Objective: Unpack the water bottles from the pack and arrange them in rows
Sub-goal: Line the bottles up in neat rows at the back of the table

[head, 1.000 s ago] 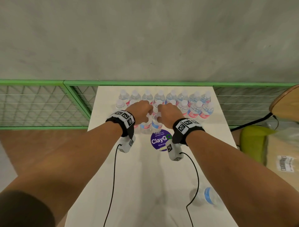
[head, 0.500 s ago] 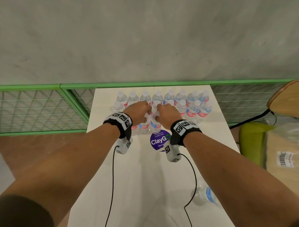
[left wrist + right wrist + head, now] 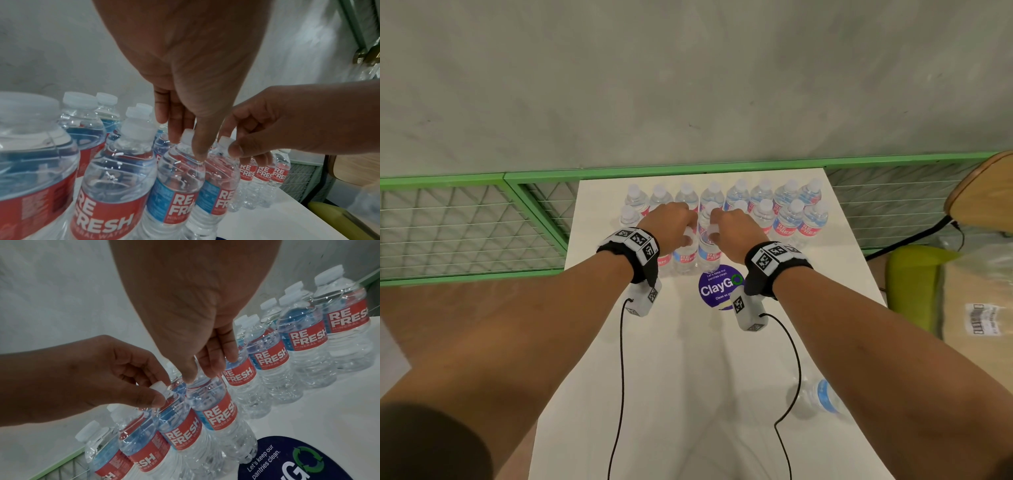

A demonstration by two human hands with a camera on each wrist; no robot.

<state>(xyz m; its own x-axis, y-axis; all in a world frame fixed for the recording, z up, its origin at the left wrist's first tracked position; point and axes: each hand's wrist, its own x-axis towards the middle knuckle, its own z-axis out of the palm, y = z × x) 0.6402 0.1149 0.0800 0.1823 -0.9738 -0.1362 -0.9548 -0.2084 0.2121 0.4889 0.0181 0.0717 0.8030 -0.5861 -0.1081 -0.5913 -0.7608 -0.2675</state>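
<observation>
Both hands on front-row Refresh bottles, table centre, just behind ClayGo sticker (image 3: 717, 289). Left hand (image 3: 671, 224) pinching cap of left bottle (image 3: 176, 181); right hand (image 3: 732, 229) pinching cap of neighbouring bottle (image 3: 213, 412). Bottles upright, long axis vertical, touching side by side, directly under each grip. Two filled rows behind, stray bottle (image 3: 816, 399) lying near right forearm.

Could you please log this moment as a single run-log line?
left hand: pinches bottle cap | right hand: pinches next bottle's cap | both bottles: third row, standing on table
</observation>
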